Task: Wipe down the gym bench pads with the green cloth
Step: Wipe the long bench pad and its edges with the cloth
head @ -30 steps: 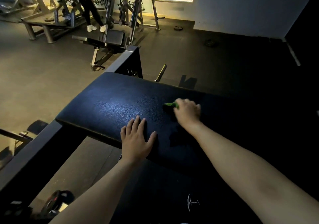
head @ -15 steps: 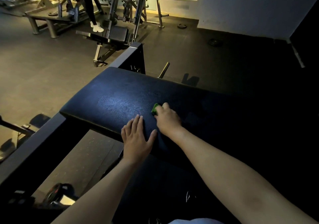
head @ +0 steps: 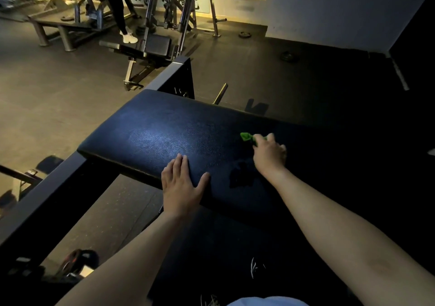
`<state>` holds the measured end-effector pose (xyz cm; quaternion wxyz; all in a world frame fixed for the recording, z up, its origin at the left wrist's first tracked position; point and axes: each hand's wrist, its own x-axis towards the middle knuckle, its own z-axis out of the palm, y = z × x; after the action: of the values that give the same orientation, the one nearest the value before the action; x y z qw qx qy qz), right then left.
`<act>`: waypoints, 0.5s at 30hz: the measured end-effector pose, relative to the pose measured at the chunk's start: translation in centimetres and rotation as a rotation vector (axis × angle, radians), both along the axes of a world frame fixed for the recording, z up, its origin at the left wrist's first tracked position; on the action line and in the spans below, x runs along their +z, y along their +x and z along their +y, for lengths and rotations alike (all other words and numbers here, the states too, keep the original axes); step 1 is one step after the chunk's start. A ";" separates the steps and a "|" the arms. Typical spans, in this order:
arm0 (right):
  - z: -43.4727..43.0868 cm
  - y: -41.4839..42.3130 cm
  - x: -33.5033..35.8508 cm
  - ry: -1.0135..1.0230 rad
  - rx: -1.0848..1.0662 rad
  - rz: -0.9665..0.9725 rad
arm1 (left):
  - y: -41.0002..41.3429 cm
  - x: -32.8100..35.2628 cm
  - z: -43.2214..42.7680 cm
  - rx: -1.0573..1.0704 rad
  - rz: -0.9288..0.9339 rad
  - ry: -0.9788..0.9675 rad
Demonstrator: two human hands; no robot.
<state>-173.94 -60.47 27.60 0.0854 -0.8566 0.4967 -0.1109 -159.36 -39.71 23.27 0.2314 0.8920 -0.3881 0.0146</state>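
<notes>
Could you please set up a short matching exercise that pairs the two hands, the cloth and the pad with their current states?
1. left hand
2. right hand
3. green cloth
4. bench pad

A. bunched, sticking out past the knuckles
B. lies flat on the near edge
C. black, with a sheen
D. grips the cloth

Pairs: 1-B, 2-D, 3-A, 4-C

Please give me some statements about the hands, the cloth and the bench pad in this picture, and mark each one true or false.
1. The right hand holds the green cloth on the bench pad. True.
2. The left hand grips a spray bottle. False: it lies flat on the pad with straight fingers.
3. The cloth lies on the floor. False: it is on the pad, at the right hand.
4. The two hands are apart, not touching. True.
</notes>
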 end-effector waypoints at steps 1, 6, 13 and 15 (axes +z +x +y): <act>0.5 0.1 0.0 0.008 -0.022 0.000 | -0.1 0.0 -0.1 0.004 0.006 0.006; 6.2 4.4 0.1 0.043 0.102 0.018 | -0.2 -0.1 -0.2 -0.007 0.006 0.003; 10.7 5.7 0.8 0.037 0.502 0.003 | -0.3 -0.8 0.7 -0.043 0.030 0.006; 8.4 5.2 0.9 -0.008 0.457 -0.017 | -0.5 -0.7 0.8 -0.035 0.044 0.018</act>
<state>-168.76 -52.09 28.45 0.1091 -0.9461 0.2887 -0.0981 -159.82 -38.95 22.59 0.2319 0.8873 -0.3985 -0.0126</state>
